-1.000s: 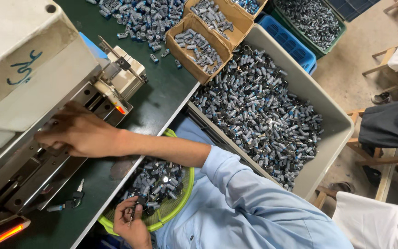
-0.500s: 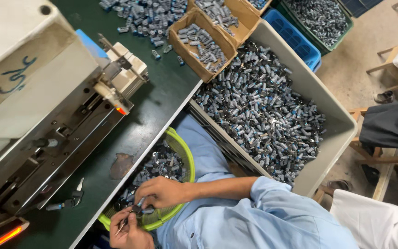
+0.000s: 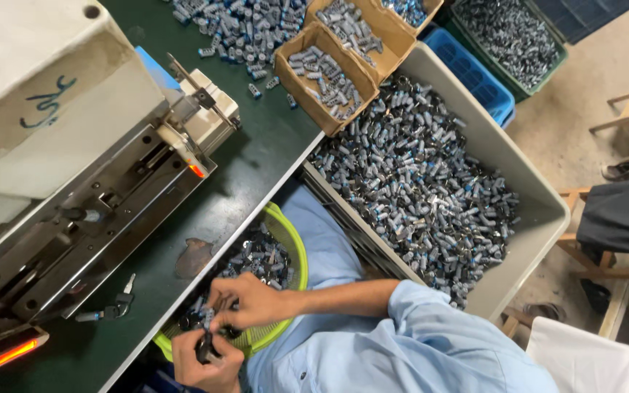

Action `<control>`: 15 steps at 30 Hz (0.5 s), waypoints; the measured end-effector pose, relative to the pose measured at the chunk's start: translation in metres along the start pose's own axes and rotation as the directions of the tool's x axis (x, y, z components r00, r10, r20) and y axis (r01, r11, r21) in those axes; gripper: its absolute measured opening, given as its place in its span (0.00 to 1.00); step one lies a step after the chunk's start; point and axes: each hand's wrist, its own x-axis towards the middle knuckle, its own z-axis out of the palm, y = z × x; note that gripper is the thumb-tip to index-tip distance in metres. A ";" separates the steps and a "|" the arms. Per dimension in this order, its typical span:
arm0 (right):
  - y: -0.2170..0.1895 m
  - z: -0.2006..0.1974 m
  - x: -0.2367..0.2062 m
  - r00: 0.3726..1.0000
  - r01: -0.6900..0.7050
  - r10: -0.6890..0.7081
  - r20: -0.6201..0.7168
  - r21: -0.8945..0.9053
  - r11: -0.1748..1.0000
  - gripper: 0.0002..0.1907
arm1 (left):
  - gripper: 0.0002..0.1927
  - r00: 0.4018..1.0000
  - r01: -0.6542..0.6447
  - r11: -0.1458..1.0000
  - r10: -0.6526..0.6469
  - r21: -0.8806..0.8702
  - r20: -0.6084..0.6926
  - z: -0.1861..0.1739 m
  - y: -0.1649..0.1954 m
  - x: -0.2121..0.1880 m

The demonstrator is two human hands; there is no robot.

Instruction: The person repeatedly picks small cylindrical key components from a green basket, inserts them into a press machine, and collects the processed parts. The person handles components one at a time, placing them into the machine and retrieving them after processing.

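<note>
A yellow-green basket point(image 3: 293, 236) of small dark metal parts rests in my lap, below the table edge. My left hand point(image 3: 202, 362) is at the basket's near rim, fingers curled around a small dark part point(image 3: 205, 348). My right hand point(image 3: 247, 300), on a light blue sleeve, lies over the basket with its fingertips pinching that same part against my left hand. Whether the right hand holds a second piece is hidden by the fingers.
A press machine point(image 3: 74, 182) with a steel slide track stands on the dark green table point(image 3: 256, 160), with keys point(image 3: 111, 309) beside it. Also in view: a large grey bin point(image 3: 540, 211) of small cylinders, cardboard boxes point(image 3: 329, 73), blue and green crates, and another person's leg point(image 3: 620, 215) on the right.
My right hand has drawn back from the machine's track to the basket in my lap and joined my left hand there. The left hand has stayed at the basket rim.
</note>
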 end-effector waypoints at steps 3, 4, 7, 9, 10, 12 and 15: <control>0.014 -0.003 -0.005 0.994 0.101 -0.097 0.042 -0.095 0.990 0.14 | 0.10 0.993 -0.106 0.989 0.100 0.102 0.058 -0.001 0.004 0.007; 0.019 -0.005 -0.003 0.998 0.059 -0.059 0.001 -0.034 0.998 0.14 | 0.12 0.986 -0.148 0.979 0.135 0.143 0.098 -0.003 0.006 0.009; 0.026 -0.012 0.008 0.995 -0.002 0.016 -0.101 0.136 0.991 0.15 | 0.07 0.948 -0.315 0.906 0.283 0.284 0.147 -0.011 0.009 0.011; 0.022 -0.018 0.017 0.987 0.031 0.002 -0.159 0.203 0.979 0.14 | 0.06 0.966 -0.251 0.912 0.215 0.324 0.143 -0.014 0.007 0.007; 0.016 -0.020 0.022 0.985 0.076 -0.055 -0.164 0.121 0.990 0.12 | 0.06 0.974 -0.217 0.914 0.178 0.344 0.140 -0.015 0.005 0.003; -0.004 -0.025 0.036 0.972 0.165 -0.171 -0.162 -0.049 0.985 0.10 | 0.09 0.981 0.186 0.972 -0.193 0.144 0.037 -0.006 -0.004 -0.007; -0.045 -0.025 0.083 0.894 0.412 -0.426 -0.139 -0.117 0.904 0.11 | 0.12 0.790 0.592 0.668 -0.591 -0.451 0.162 0.002 -0.023 -0.018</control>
